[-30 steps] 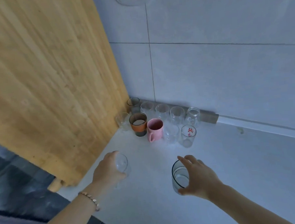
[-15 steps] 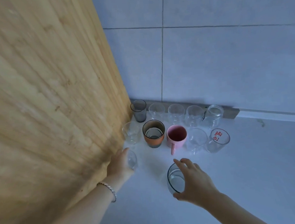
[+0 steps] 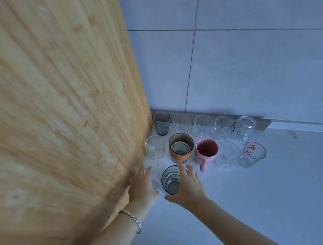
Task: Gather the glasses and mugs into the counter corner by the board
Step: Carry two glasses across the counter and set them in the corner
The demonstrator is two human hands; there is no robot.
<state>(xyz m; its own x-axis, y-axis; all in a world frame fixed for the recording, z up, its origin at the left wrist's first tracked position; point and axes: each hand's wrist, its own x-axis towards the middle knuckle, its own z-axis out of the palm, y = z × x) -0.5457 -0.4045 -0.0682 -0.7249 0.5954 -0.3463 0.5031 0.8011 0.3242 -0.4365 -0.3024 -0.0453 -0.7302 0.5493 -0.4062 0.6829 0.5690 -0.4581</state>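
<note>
Lower centre, the left hand [image 3: 143, 186] is wrapped round a small clear glass [image 3: 155, 179] beside the board [image 3: 63, 108]; just right of it the right hand [image 3: 187, 188] lies splayed over an upright dark-rimmed glass [image 3: 171, 180] on the counter [image 3: 253, 201]. The orange mug [image 3: 180, 149] and pink mug [image 3: 206, 152] stand just above, the left hand nearer the corner; half a second ago the dark-rimmed glass sat farther back, gripped.

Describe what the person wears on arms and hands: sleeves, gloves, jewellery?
No gloves or rings show on the left hand or right hand. Forearms bare, no sleeves in view. A slim silver-coloured link bracelet circles the left wrist; the right wrist carries nothing.
</note>
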